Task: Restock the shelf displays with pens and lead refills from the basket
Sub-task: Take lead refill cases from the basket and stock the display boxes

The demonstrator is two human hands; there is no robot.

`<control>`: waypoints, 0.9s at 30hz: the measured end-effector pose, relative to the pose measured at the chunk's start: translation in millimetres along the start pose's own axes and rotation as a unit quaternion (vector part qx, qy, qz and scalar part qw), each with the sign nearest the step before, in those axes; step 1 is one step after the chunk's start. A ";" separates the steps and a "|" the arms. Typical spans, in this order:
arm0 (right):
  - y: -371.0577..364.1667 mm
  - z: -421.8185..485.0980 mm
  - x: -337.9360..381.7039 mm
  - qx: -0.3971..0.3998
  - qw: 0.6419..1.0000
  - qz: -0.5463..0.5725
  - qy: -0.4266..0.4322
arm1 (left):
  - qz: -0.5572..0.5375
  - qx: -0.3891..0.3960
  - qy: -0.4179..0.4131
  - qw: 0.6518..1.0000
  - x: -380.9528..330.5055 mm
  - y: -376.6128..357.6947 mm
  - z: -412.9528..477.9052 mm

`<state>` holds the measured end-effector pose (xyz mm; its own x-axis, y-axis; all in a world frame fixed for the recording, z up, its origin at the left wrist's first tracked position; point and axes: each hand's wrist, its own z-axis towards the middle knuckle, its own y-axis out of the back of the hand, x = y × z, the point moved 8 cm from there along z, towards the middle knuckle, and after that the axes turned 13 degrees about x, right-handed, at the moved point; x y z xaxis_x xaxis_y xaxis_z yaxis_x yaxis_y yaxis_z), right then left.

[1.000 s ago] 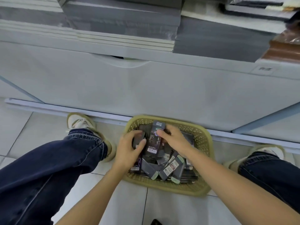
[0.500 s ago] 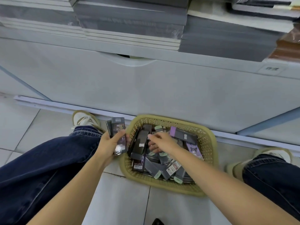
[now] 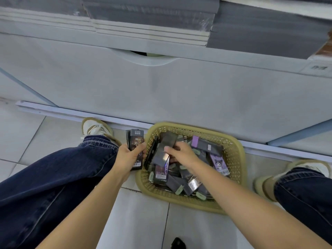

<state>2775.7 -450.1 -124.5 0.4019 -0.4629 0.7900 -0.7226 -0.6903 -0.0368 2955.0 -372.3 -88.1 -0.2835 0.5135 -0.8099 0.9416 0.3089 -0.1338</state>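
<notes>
A yellow mesh basket point(image 3: 235, 159) sits on the tiled floor point(image 3: 136, 221), just beside the foot rail point(image 3: 75, 115) of the white shelf unit point(image 3: 161, 90) and between the person's shoes point(image 3: 95, 127), likely so that both hands can reach it from a crouch. It is loosely heaped with the goods to be shelved: dark flat packs of pens or lead refills lying every way, a purple-ended box point(image 3: 206, 145) at the far right, and a lilac pack point(image 3: 220, 163) with a cartoon figure near the right wall. The left hand point(image 3: 129, 157) is outside the basket, just left of its rim. Its fingers are curled round a small stack of dark packs point(image 3: 136, 141) held lengthwise, barcodes at the near end. It seems to serve as the collecting hand, gathering like items into one bundle. The right hand point(image 3: 181, 155) is down inside the basket, thumb on top and fingers curled round a glossy black pack point(image 3: 162, 152) that is tilted up off the heap, so it grips that one. By the look of it, the step in hand is picking out matching packs before rising to the displays, and most of the stock is not yet shelved. Above, grey pads point(image 3: 149, 20) lie stacked on the shelf; the pen displays themselves are not in view.
</notes>
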 end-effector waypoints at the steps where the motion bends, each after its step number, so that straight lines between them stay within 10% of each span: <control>1: 6.3 -5.3 7.1 0.006 0.998 0.057 0.022 | 0.005 0.000 0.004 1.000 -1.6 -3.8 -1.9; 9: 29.7 -51.7 75.0 0.012 0.965 0.204 0.161 | -0.044 0.132 0.061 0.988 -23.4 -81.4 -35.7; 19: 58.5 -119.8 142.0 -0.059 0.944 0.209 0.249 | -0.046 0.113 0.005 0.993 -79.2 -93.0 -80.0; 27: 34.5 -170.3 172.9 0.049 0.974 -0.046 0.216 | -0.080 0.077 -0.114 0.987 -138.9 -100.2 -115.3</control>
<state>2724.5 -459.3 115.0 0.1734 -0.1334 0.9758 -0.6287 -0.7776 0.0054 2879.1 -382.3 103.7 -0.3994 0.2681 -0.8767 0.9093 0.2376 -0.3416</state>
